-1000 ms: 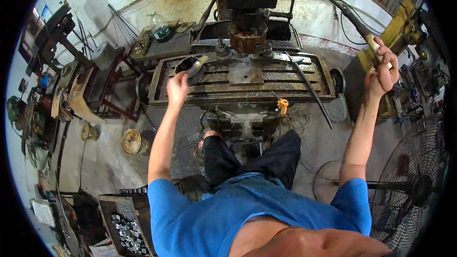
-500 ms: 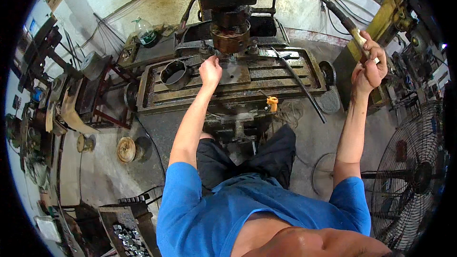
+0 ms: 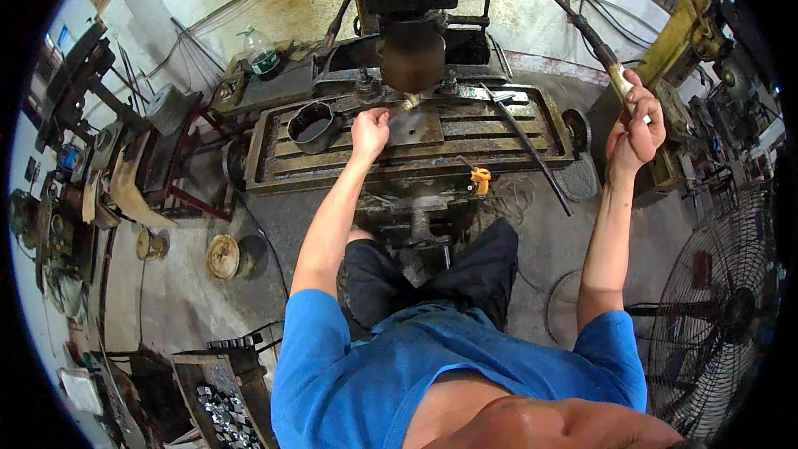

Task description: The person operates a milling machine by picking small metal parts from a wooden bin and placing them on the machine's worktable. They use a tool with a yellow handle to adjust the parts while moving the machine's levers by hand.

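Observation:
My left hand is closed in front of the spindle, on what looks like a small brush with a pale tip; its handle is mostly hidden. Just above that tip is the round brown tool head, smeared by motion. My right hand is wrapped around the pale grip of a long dark lever at the right of the machine. To the left of my left hand, a dark pot with dark liquid stands on the slotted machine table.
A long metal bar lies across the table's right part, its end jutting past the front edge. An orange-yellow tool is at the front edge. A large fan stands at right, a plastic bottle at back left, a bin of metal pieces at lower left.
The brown tool head was sharp and is now blurred. My left hand has drawn slightly down from it, and the pale tip shows more clearly. My right hand still grips the lever.

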Available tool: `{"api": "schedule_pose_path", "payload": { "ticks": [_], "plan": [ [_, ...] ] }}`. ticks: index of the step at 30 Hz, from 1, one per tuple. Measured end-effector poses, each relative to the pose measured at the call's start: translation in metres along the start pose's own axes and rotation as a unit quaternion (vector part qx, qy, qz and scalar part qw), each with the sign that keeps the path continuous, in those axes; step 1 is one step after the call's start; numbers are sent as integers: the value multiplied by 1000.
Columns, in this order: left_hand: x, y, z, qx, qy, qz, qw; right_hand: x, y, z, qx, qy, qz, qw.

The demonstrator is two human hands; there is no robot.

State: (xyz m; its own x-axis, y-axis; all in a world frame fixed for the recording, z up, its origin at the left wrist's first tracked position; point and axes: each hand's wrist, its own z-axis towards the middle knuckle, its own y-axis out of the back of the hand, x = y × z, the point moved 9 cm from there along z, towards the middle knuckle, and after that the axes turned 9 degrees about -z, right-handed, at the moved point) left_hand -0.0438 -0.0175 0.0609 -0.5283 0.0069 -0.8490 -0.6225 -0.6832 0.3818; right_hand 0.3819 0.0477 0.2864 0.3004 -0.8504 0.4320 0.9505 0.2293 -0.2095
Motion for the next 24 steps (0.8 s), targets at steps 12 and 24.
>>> {"api": "schedule_pose_path", "payload": {
  "ticks": [12, 24],
  "plan": [
    [4, -11, -22, 119, 71, -70, 988, -13, 3, -18, 5, 3, 16, 1000],
    [9, -13, -14, 87, -16, -54, 995, -17, 4, -22, 27, 28, 28, 999]
  ]
}}
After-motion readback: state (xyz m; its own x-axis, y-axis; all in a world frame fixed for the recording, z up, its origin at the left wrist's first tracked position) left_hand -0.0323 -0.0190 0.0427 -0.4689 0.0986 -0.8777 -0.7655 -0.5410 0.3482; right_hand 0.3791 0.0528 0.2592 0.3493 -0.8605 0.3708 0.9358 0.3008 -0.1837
